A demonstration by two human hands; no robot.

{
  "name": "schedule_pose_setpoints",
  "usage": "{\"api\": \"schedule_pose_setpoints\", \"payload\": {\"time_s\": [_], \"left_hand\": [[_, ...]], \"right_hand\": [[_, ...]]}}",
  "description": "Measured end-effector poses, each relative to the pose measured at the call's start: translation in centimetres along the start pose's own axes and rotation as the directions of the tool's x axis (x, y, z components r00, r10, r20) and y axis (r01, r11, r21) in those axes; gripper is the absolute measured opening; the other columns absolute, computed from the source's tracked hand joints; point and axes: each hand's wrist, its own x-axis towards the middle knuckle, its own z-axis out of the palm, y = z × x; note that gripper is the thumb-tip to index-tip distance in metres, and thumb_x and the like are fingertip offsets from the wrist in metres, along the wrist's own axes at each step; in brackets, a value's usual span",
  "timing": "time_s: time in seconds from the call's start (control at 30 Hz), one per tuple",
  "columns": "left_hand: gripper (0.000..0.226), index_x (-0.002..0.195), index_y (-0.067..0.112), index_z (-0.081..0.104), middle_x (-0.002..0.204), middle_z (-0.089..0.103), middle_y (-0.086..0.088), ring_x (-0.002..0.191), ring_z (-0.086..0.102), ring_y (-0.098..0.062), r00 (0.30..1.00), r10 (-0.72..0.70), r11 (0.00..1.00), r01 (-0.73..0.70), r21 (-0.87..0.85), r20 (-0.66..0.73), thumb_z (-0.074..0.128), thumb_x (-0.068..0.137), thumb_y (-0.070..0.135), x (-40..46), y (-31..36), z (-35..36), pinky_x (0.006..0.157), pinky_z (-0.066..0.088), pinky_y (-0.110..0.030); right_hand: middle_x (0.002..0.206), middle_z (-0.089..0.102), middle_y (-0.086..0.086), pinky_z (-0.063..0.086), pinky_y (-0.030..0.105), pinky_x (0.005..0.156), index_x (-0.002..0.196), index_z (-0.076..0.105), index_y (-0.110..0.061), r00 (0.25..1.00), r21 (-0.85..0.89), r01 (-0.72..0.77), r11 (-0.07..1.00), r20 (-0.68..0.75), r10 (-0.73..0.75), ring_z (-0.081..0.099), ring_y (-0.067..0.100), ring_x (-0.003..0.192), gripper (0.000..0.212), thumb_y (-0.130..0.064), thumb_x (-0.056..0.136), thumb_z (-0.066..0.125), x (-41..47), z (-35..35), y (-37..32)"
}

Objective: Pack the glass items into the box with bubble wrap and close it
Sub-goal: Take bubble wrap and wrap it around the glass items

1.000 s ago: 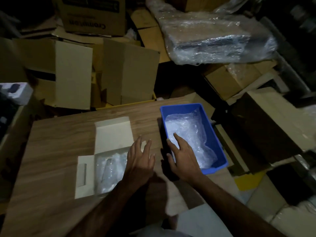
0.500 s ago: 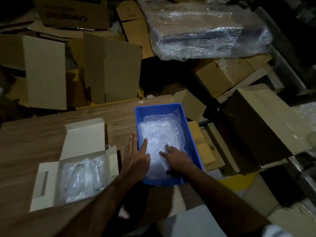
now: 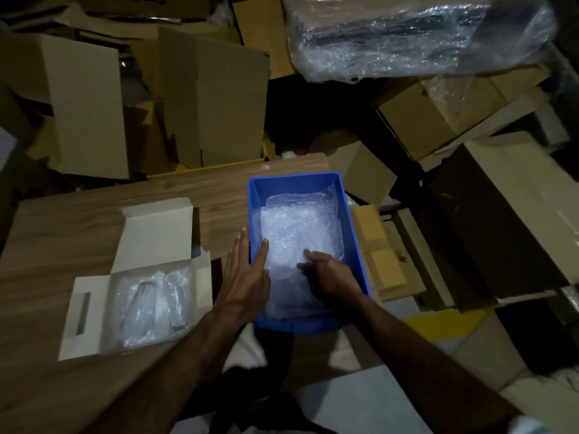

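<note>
A small white cardboard box (image 3: 156,227) lies open on the wooden table (image 3: 62,220), its lid flap up, with glass items wrapped in bubble wrap (image 3: 150,305) inside. To its right stands a blue plastic bin (image 3: 291,183) holding a heap of bubble wrap (image 3: 300,227). My left hand (image 3: 246,280) lies flat with straight fingers across the bin's left rim, its thumb touching the wrap. Inside the bin, my right hand (image 3: 329,274) rests on the wrap with fingers bent into it; whether it grips the wrap is unclear.
Brown cardboard boxes (image 3: 219,98) are piled beyond the table's far edge and to the right (image 3: 501,220). A large plastic-wrapped bundle (image 3: 416,32) lies at the top right. The table's right edge runs just past the bin.
My view has shifted, so the box and bin sit further left. My right hand moved from the bin's left wall down into the wrap; my left hand went from the box to the bin's rim.
</note>
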Motion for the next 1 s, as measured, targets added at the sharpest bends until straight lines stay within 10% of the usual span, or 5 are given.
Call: {"api": "schedule_pose_setpoints", "payload": {"time_s": [0.3,0.5,0.67,0.83,1.0], "left_hand": [[0.096,0.159,0.045,0.003,0.166,-0.025,0.001,0.152,-0.02,-0.021,0.998,0.056,0.994,-0.053,-0.098,0.029,0.069,0.089,0.045,0.6,-1.1,-2.3,0.123,0.001,-0.045],[0.05,0.14,0.045,0.053,0.164,0.018,0.015,0.153,0.016,-0.013,0.977,0.207,0.909,-0.213,-0.358,-0.056,0.068,0.093,0.037,2.8,0.3,-5.1,0.123,0.024,-0.051],[0.05,0.142,0.049,0.048,0.159,0.038,0.011,0.147,0.034,-0.009,0.933,0.322,0.855,-0.359,-0.375,-0.158,0.061,0.094,0.046,-0.2,-1.1,-9.7,0.12,0.033,-0.045],[0.043,0.14,0.029,0.06,0.155,0.045,0.014,0.142,0.043,-0.008,0.903,0.311,0.863,-0.399,-0.31,-0.298,0.059,0.099,0.04,-3.3,-4.7,-14.3,0.116,0.037,-0.033],[0.049,0.132,0.024,0.067,0.145,0.059,0.005,0.14,0.049,-0.02,0.92,0.222,0.847,-0.346,-0.404,-0.323,0.078,0.084,0.019,-6.8,-10.1,-17.1,0.113,0.041,-0.051]], "right_hand": [[0.146,0.056,0.007,0.054,0.039,0.099,0.131,0.066,-0.024,0.923,0.179,0.182,0.967,-0.371,-0.105,0.057,0.026,0.131,0.037,-0.018,0.095,0.064,-2.1,-1.9,-1.2],[0.148,0.055,0.004,0.054,0.03,0.097,0.131,0.065,-0.017,0.803,0.131,0.336,0.933,-0.557,-0.211,0.059,0.017,0.127,0.035,-0.025,0.098,0.057,-3.3,-4.7,-3.9],[0.164,0.028,0.002,0.035,0.026,0.112,0.155,0.035,-0.021,0.864,0.056,0.259,0.964,-0.46,-0.206,0.036,0.014,0.146,0.079,-0.038,0.086,0.071,-3.2,-5.1,-5.8],[0.159,0.039,0.004,0.029,0.031,0.118,0.138,0.06,-0.024,0.827,0.08,0.334,0.939,-0.503,-0.251,0.038,0.019,0.145,0.056,-0.012,0.083,0.064,-0.7,-5.2,-9.1],[0.145,0.056,-0.002,0.034,0.033,0.117,0.123,0.067,-0.023,0.792,0.137,0.517,0.845,-0.451,-0.411,0.048,0.012,0.138,0.037,-0.02,0.087,0.058,0.1,-6.7,-14.4]]}}
